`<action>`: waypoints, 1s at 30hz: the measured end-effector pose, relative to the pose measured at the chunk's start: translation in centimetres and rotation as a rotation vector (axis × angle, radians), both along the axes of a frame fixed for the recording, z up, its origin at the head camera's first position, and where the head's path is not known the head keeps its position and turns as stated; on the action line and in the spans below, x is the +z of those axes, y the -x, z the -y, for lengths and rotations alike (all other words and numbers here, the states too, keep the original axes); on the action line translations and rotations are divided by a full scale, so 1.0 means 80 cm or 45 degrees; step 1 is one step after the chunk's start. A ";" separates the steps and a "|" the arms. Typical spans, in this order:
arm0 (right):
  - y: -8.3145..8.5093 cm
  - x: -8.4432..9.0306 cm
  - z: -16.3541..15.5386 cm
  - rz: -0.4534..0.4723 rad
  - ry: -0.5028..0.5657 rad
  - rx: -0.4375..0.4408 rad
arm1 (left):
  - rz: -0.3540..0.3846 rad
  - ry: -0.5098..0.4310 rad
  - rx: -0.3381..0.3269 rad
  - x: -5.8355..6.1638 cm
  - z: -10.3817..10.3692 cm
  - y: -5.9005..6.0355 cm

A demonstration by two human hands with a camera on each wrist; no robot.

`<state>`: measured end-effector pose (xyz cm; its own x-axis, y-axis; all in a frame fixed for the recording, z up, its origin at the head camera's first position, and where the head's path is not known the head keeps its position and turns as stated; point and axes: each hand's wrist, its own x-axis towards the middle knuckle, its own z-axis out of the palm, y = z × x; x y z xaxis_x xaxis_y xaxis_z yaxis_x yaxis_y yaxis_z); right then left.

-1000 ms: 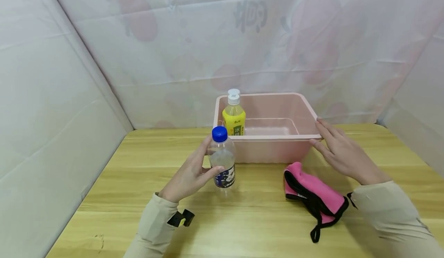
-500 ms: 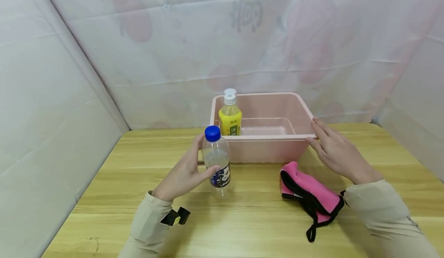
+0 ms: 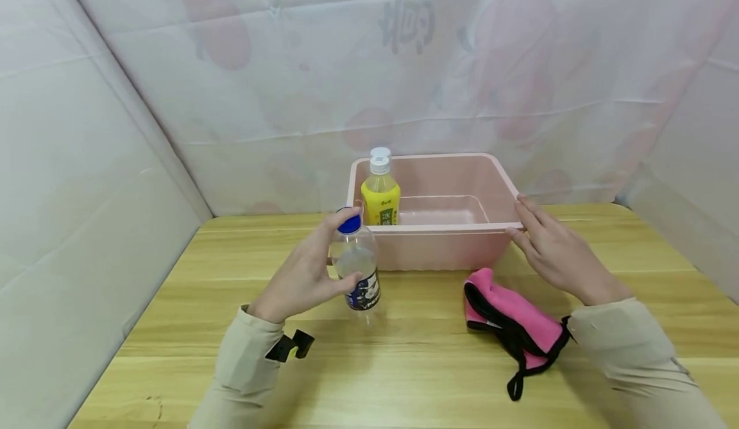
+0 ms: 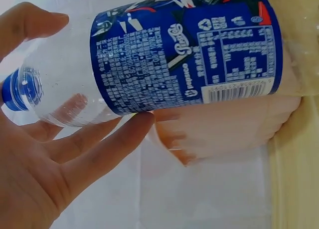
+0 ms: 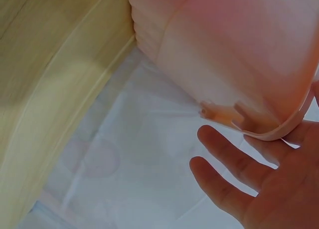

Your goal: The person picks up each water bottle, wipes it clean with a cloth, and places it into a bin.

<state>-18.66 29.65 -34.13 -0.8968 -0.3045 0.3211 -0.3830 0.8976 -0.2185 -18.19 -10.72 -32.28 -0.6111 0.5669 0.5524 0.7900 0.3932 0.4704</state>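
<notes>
My left hand (image 3: 337,256) grips a clear plastic bottle (image 3: 359,269) with a blue cap (image 3: 349,224) and a blue label, upright just in front of the pink plastic bin (image 3: 450,248). Its forefinger reaches up beside the cap. In the left wrist view the bottle (image 4: 184,54) lies across my fingers (image 4: 94,144). A yellow drink bottle (image 3: 380,192) with a white cap stands in the bin's near left corner. My right hand (image 3: 534,236) rests with straight fingers on the bin's front right rim; the right wrist view shows the rim (image 5: 279,131) against my fingers (image 5: 224,149).
A pink cloth with black trim (image 3: 516,323) lies on the wooden table (image 3: 404,365) right of the bottle, near my right wrist. White sheeting walls close the table on the left, back and right. The rest of the bin's floor is bare.
My left forefinger has crept up to the blue cap, and the bottle has shifted slightly left. The right hand stays on the bin's rim.
</notes>
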 end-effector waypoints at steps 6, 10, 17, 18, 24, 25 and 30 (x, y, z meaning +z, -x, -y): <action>0.000 -0.003 0.003 0.002 -0.002 0.005 | -0.038 -0.133 -0.016 0.005 0.006 -0.003; 0.000 -0.003 0.003 -0.003 0.009 0.004 | -0.098 -0.293 -0.075 0.009 0.009 -0.003; 0.000 -0.005 0.003 -0.027 0.020 0.021 | -0.025 -0.541 -0.200 0.015 0.014 -0.003; 0.000 -0.005 0.003 -0.029 0.018 0.021 | -0.012 -0.583 -0.217 0.016 0.014 -0.003; 0.002 -0.007 0.003 -0.052 0.013 0.020 | -0.018 -0.832 -0.267 0.017 0.001 0.002; 0.002 -0.007 0.003 -0.058 0.014 0.021 | -0.026 -0.862 -0.259 0.016 -0.003 0.004; 0.003 -0.008 0.002 -0.074 0.015 0.022 | -0.024 -0.907 -0.093 0.014 -0.023 0.009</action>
